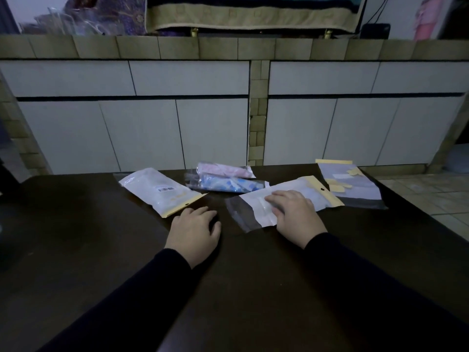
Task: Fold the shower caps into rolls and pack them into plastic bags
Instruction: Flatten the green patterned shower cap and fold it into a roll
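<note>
L hand (194, 228), R hand (295, 212) flat (palms down).

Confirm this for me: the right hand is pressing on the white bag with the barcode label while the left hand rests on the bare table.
Not quite. In the head view the right hand presses on the white bag with the yellow hang tab near the middle of the table; the barcode bag lies untouched to the left. The left hand does rest on bare table.

pink roll (225, 170) bagged | blue roll (225, 185) bagged | touching, table's far edge
</note>
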Demonstrator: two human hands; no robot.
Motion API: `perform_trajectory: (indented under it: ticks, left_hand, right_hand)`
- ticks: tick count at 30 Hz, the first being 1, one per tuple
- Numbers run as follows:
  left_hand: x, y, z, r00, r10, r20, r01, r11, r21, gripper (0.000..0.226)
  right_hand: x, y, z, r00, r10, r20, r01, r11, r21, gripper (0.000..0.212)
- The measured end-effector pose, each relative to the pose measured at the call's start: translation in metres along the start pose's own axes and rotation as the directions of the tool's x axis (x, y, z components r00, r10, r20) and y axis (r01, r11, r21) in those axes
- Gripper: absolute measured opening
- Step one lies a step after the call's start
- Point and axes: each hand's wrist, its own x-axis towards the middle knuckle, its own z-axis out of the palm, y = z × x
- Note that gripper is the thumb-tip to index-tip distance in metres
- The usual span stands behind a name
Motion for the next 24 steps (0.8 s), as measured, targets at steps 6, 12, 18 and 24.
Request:
perform_trajectory:
  ticks: [6, 12, 18, 24]
  left_hand:
    - [-0.001, 0.0, -0.005, 1.0, 0.025, -0.005, -0.025, 0.997, -0.073, 0.037]
    - [-0.035, -0.024, -0.037, 0.984, -0.013, -0.177, -0.022, 0.981, -0.195, 0.023]
    - [-0.101, -0.096, -0.083, 0.887, -0.059, -0.458, 0.049, 0.998, -0.035, 0.018]
    - [-0.16, -0.179, -0.136, 0.715, -0.3, -0.631, 0.461, 0.882, 0.103, 0.045]
  right_hand:
    - [-0.009, -0.015, 0.0, 0.982, -0.153, -0.107, 0.155, 0.988, 0.015, 0.035]
    - [-0.031, -0.079, 0.001, 0.928, -0.359, -0.1, 0.369, 0.921, 0.127, 0.033]
    - [-0.024, -0.183, 0.011, 0.856, -0.504, -0.116, 0.516, 0.823, 0.238, 0.028]
    - [-0.019, -0.322, 0.028, 0.762, -0.645, -0.049, 0.611, 0.693, 0.383, 0.052]
